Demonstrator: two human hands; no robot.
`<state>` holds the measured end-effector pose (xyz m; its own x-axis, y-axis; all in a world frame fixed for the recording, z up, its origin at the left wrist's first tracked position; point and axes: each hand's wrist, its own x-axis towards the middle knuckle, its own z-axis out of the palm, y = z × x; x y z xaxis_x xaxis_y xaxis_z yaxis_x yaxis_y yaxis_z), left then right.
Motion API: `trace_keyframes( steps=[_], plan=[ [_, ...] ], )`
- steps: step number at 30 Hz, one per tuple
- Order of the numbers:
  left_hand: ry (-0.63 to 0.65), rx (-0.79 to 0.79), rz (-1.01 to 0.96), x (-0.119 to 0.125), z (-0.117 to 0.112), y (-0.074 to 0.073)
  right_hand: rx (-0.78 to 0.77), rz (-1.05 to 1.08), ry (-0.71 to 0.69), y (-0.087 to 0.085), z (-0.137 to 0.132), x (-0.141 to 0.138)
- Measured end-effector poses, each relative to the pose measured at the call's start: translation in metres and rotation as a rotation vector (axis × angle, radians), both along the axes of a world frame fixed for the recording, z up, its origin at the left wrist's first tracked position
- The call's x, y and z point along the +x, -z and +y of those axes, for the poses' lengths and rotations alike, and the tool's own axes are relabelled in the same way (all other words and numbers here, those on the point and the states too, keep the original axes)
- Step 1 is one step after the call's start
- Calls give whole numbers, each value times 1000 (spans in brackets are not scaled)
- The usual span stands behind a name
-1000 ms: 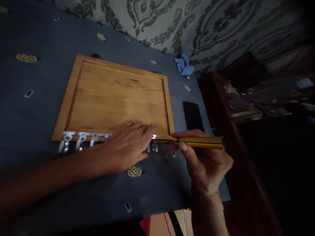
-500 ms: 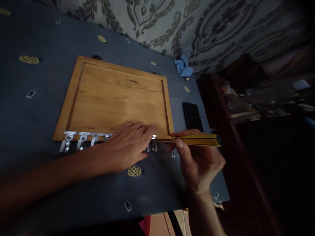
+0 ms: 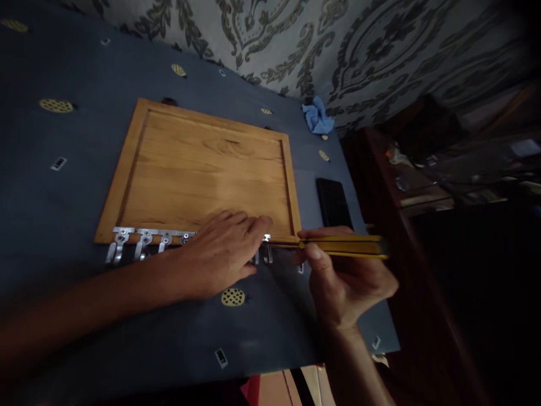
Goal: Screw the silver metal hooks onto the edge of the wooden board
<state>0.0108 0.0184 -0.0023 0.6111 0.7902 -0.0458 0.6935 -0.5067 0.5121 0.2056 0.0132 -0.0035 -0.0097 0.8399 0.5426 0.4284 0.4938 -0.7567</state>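
Observation:
A framed wooden board (image 3: 211, 158) lies on the blue tablecloth, with a metal hook rail (image 3: 146, 232) along its near edge. My left hand (image 3: 226, 251) is laid over the middle of that rail, its fingers bent onto the board and its thumb below the edge, hiding several hooks. In my right hand (image 3: 350, 287) is a screwdriver with a yellow and black handle (image 3: 344, 246), pinched between thumb and fingers. Its thin shaft runs left along the board's near edge toward the rail's right end; where the tip sits is hidden.
A black phone (image 3: 333, 203) lies right of the board. Farther back, a crumpled blue cloth (image 3: 318, 115) sits by the patterned wall (image 3: 287, 39). Beyond the table's right edge stands a dark red cabinet (image 3: 378, 163) with small items, poorly lit.
The screwdriver handle appears turned in my right hand, which sits slightly farther right. My left hand keeps its place on the rail. The whole view has shifted slightly.

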Motion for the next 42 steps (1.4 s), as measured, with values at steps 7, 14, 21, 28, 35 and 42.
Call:
trace_keyframes(
  steps=[7, 14, 21, 28, 35, 42],
  plan=[
    [11, -75, 12, -1, 2, -5, 174, 342, 228, -29, 20, -10],
    [15, -68, -1, -1, 3, -4, 16, 188, 149, -3, 7, -10],
    [8, -14, -28, -1, 0, 2, -14, 124, 134, 3, 0, -7],
    [12, -11, -21, -1, 0, 0, -63, 136, 93, 9, 1, -8],
    [12, -5, -27, -2, -1, 4, 19, 138, 110, 6, -1, -5],
    [20, -7, -8, -2, 0, 2, 19, 63, 137, 5, -8, 0]
  ],
)
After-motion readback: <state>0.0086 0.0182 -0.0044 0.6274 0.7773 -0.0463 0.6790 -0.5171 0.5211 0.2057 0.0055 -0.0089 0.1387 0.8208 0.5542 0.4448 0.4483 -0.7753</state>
